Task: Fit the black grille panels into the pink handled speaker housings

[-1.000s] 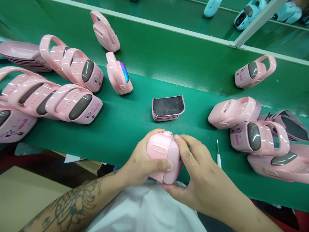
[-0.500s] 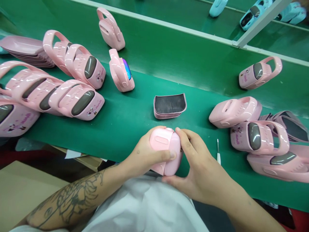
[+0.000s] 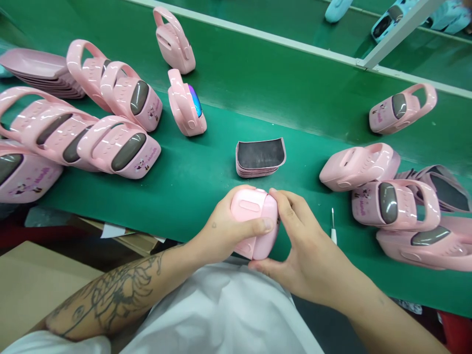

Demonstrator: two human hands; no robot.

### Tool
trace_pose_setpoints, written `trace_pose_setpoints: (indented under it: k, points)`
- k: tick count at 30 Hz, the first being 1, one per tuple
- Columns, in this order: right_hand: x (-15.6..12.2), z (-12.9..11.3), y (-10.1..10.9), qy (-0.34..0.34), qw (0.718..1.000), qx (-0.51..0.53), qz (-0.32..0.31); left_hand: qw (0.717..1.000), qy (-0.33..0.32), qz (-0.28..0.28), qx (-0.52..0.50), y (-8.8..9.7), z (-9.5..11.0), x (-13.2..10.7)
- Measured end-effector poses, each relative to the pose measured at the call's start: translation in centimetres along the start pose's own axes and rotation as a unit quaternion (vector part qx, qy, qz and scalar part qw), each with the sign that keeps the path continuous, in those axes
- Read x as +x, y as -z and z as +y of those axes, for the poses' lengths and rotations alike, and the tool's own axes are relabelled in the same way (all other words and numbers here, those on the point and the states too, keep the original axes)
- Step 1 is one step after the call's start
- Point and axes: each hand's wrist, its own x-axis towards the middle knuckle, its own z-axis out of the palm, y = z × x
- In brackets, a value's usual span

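Both my hands grip one pink plastic casing at the near edge of the green belt. My left hand wraps it from the left with the thumb across its side. My right hand presses on it from the right, fingers curled over the top and thumb beneath. Just beyond it lies a small stack of dark curved panels with pink edges.
Several pink handled casings lie at the left, others at the right. A thin white-handled pick lies by my right hand. Stacked pink plates sit far left. Blue casings lie beyond a white rail.
My hands and the pink casing have stayed together and shifted slightly up and right in view. The grip is unchanged; the view has moved a little.
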Motion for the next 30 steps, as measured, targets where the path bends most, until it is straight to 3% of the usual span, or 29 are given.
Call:
trace_pose_setpoints:
  k: [8,13,19,30]
  points:
    - [-0.1,0.6,-0.7,0.022,1.000,0.010,0.018,1.000,0.003,0.002,-0.026,0.0,-0.6,0.1]
    - [-0.4,0.5,-0.9,0.030,0.999,-0.006,0.025,1.000,-0.013,0.014,0.009,-0.1,-0.3,-0.3]
    - [-1.0,0.3,-1.6,0.092,0.989,-0.073,0.089,0.999,0.007,-0.004,0.038,0.0,0.7,-1.2]
    - [-0.8,-0.1,-1.9,0.154,0.972,-0.143,0.108,0.995,-0.064,0.028,0.077,-0.1,-0.5,-1.6]
